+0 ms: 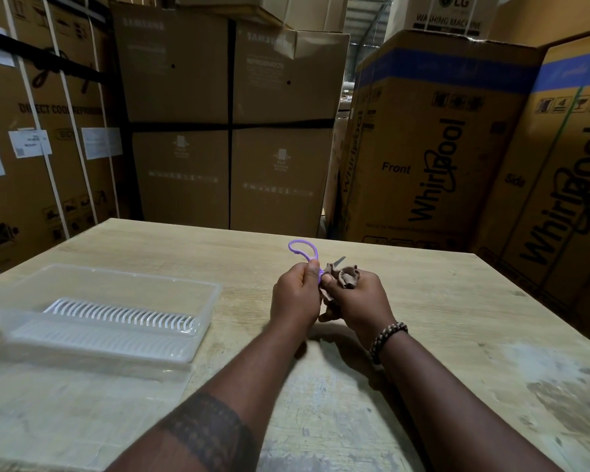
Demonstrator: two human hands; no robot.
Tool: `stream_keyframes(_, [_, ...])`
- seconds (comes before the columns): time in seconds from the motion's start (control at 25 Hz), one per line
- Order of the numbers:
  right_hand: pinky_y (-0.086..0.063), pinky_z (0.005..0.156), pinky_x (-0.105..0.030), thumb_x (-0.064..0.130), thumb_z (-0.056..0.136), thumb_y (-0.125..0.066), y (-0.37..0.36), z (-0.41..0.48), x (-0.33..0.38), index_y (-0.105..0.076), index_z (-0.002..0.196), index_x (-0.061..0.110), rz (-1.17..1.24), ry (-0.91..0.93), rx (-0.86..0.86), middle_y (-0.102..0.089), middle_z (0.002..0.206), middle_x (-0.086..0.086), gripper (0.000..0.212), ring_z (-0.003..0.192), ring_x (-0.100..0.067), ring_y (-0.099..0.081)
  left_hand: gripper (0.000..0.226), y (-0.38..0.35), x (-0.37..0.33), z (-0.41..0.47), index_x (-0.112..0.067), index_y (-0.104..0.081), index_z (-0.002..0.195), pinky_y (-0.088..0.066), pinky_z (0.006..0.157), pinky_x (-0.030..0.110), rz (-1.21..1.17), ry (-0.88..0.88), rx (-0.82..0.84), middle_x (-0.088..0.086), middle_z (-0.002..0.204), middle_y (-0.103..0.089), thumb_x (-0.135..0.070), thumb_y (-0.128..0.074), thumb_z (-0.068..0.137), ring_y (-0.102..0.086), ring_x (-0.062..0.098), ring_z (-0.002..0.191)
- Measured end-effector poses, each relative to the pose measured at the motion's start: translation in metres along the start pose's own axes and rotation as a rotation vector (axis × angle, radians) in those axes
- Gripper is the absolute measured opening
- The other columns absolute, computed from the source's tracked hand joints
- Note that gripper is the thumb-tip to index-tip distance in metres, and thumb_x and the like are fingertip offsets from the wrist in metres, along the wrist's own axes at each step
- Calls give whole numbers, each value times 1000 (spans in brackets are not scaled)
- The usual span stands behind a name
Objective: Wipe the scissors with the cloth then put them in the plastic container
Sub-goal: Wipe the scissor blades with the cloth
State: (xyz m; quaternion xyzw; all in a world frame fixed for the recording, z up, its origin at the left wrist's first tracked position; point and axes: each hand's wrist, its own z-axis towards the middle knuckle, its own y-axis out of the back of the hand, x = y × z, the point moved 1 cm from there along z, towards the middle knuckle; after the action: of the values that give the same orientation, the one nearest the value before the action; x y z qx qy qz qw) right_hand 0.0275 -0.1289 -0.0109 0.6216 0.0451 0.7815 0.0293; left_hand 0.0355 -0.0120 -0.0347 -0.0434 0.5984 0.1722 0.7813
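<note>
My left hand grips the purple handle of the scissors, whose loop sticks up above my fist. My right hand holds a crumpled brown cloth bunched around the blades. Only the grey blade tip pokes out past the cloth toward the far right. Both hands hover above the middle of the wooden table. The clear plastic container rests on the table to the left, with a white slotted insert inside it.
Tall cardboard appliance boxes stand close behind the table's far edge and along both sides. The container's clear lid lies flat under it at the near left.
</note>
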Motion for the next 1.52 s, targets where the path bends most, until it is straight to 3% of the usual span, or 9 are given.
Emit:
stream_keyframes(0.32, [-62, 61, -49, 0, 99, -59, 0, -3, 2, -66, 91, -9, 23, 14, 66, -64, 62, -7, 14, 53, -28, -62, 42, 4, -2, 1, -21, -72, 83, -50, 71, 34, -31, -14, -11, -4, 73, -70, -46, -47, 107, -64, 16, 73])
stream_keyframes(0.48, [-62, 63, -55, 6, 99, -62, -1, -3, 2, -64, 89, -10, -13, 2, 74, -63, 63, -10, 19, 54, -29, -63, 42, 6, 0, 3, -24, -68, 75, -46, 66, 33, -61, 8, -10, -8, 59, -63, -47, -49, 106, -57, 15, 62])
stream_keyframes(0.64, [-58, 50, -43, 16, 98, -66, 3, -4, 3, -63, 76, -5, -121, 38, 57, -58, 56, -11, 31, 46, -28, -60, 45, 7, 2, 4, -32, -64, 65, -42, 62, 35, -93, 18, 17, -10, 47, -54, -51, -50, 103, -50, 17, 52])
stream_keyframes(0.76, [-58, 51, -41, 11, 100, -63, 4, -4, 5, -64, 77, -1, -48, -20, 112, -54, 60, -15, 25, 46, -26, -58, 44, 7, 2, 5, -27, -66, 67, -39, 62, 35, -103, 32, 31, -10, 45, -52, -48, -53, 103, -48, 16, 51])
stream_keyframes(0.96, [-61, 64, -41, -3, 101, -53, 6, -7, 8, -65, 97, -6, 97, -167, 259, -65, 82, -26, 14, 66, -30, -67, 41, 9, 0, 5, -20, -69, 73, -44, 50, 25, -104, 59, -3, -6, 51, -53, -42, -55, 105, -50, 11, 46])
stream_keyframes(1.04, [-63, 72, -43, -9, 100, -48, 16, -9, 9, -64, 109, -4, 106, -226, 318, -70, 96, -32, 19, 79, -36, -72, 42, 9, 1, 5, -22, -67, 71, -47, 51, 27, -87, 58, -15, -6, 50, -49, -42, -54, 105, -46, 12, 47])
stream_keyframes(1.12, [-63, 79, -51, -14, 100, -42, 28, -9, 11, -58, 116, -2, 128, -272, 327, -70, 106, -36, 26, 87, -42, -73, 43, 10, 1, 6, -25, -66, 71, -39, 54, 27, -29, 58, -46, -7, 51, -50, -45, -51, 105, -44, 12, 50])
stream_keyframes(1.28, [-59, 85, -61, -15, 96, -50, 39, -3, 11, -52, 101, 5, 154, -242, 213, -72, 102, -34, 21, 94, -49, -73, 44, 9, 3, 6, -27, -63, 68, -32, 56, 29, 7, 47, -45, -7, 53, -50, -46, -49, 106, -42, 14, 52])
stream_keyframes(1.52, [-59, 62, -32, -18, 79, -71, 34, 0, 7, -64, 96, -3, 133, -118, 34, -71, 81, -14, 24, 72, -25, -69, 42, 6, 2, 3, -17, -68, 82, -34, 57, 29, 47, -8, -17, -12, 54, -53, -44, -47, 107, -47, 10, 56])
